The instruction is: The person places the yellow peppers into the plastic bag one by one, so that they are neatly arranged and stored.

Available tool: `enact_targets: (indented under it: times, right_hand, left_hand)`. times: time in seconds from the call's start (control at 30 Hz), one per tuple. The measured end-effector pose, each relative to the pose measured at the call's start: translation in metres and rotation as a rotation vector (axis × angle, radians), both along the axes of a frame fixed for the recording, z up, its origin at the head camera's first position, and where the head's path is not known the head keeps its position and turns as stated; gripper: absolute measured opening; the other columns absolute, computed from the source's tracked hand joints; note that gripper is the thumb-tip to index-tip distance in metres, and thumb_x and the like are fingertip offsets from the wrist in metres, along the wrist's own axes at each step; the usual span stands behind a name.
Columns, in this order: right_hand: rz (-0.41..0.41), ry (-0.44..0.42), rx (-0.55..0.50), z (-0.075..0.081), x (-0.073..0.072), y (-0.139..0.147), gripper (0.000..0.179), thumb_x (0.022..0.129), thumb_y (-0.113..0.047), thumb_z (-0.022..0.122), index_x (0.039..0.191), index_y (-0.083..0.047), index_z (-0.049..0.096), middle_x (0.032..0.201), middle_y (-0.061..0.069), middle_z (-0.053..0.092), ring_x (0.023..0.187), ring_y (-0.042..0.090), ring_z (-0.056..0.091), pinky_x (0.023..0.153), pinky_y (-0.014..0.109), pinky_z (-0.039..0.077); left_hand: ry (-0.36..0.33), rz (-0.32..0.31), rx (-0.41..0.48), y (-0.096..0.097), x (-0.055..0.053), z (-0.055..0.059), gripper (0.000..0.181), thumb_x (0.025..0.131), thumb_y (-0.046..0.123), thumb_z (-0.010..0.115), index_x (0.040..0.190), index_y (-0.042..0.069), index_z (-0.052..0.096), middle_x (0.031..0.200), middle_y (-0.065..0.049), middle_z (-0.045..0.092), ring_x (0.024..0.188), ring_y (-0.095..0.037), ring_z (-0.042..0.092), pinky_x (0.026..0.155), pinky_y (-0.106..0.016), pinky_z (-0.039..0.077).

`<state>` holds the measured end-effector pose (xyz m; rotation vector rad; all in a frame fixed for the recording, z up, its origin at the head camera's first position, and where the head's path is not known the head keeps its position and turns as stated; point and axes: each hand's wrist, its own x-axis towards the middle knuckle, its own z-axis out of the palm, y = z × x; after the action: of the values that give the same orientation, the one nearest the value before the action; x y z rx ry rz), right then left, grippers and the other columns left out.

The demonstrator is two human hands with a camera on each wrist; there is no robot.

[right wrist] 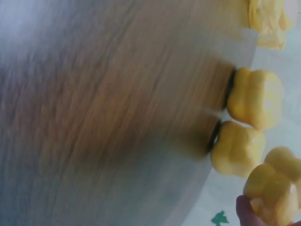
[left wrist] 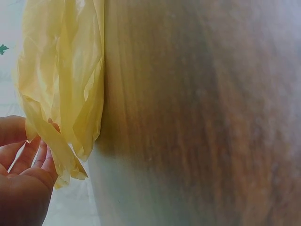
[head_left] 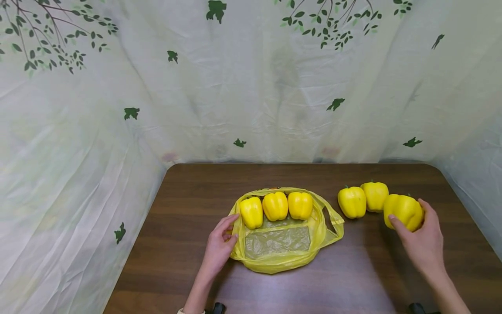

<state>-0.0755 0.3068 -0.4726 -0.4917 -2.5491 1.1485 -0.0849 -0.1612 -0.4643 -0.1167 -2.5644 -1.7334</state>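
A yellow plastic bag (head_left: pixel 274 264) lies spread on the table with its mouth wide, and three yellow bell peppers (head_left: pixel 275 206) sit in a row along its far side. At the bag's left rim, my left hand (head_left: pixel 220 244) holds the edge; the left wrist view shows the fingers around the loose folds of the bag (left wrist: pixel 70 84). Over on the right, my right hand (head_left: pixel 425 240) grips a yellow bell pepper (head_left: pixel 404 211) between thumb and fingers. This pepper (right wrist: pixel 273 190) is raised above the table in the right wrist view. Beside it stand two more peppers (head_left: pixel 351 203).
The brown wooden table (head_left: pixel 188 187) has rounded far corners. A pale leaf-patterned curtain (head_left: pixel 251 87) hangs behind it and at both sides. One bag handle (head_left: pixel 335 224) sticks out rightward toward the standing peppers.
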Motion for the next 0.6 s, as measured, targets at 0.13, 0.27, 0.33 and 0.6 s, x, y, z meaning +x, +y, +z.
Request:
enact_targets:
  times: [0.13,0.27,0.33,0.6]
  right_hand:
    - [0.004,0.018,-0.011,0.000,0.002,-0.006,0.083,0.090,-0.031,0.071,0.154,-0.008,0.024,0.146,0.023,0.037,0.114,0.041,0.042,0.084,0.024,0.034]
    - [0.020,0.024,-0.015,0.000,0.004,-0.012,0.083,0.089,-0.031,0.071,0.154,-0.009,0.025,0.146,0.023,0.037,0.114,0.040,0.042,0.081,0.021,0.034]
    - [0.026,0.023,-0.021,0.000,0.005,-0.014,0.083,0.089,-0.031,0.071,0.154,-0.009,0.025,0.146,0.023,0.038,0.114,0.040,0.042,0.079,0.019,0.034]
    - [0.047,0.041,-0.040,-0.003,0.010,-0.026,0.080,0.089,-0.029,0.072,0.153,-0.010,0.027,0.139,0.022,0.043,0.100,0.031,0.042,0.063,0.008,0.036]
  left_hand:
    - [0.002,0.001,0.003,0.000,0.000,-0.001,0.048,0.083,-0.018,0.060,0.130,-0.005,0.059,0.130,-0.017,0.057,0.097,-0.032,0.056,0.080,-0.036,0.051]
    - [0.001,0.000,0.002,0.001,0.000,-0.001,0.048,0.083,-0.017,0.060,0.130,-0.005,0.059,0.131,-0.017,0.057,0.098,-0.032,0.055,0.081,-0.037,0.051]
    - [0.000,0.000,0.002,0.001,0.000,-0.001,0.048,0.083,-0.017,0.060,0.130,-0.005,0.059,0.131,-0.017,0.057,0.097,-0.032,0.055,0.081,-0.038,0.051]
    - [0.007,-0.002,0.006,0.001,0.001,0.000,0.048,0.083,-0.018,0.060,0.130,-0.005,0.059,0.130,-0.018,0.057,0.097,-0.033,0.055,0.081,-0.039,0.051]
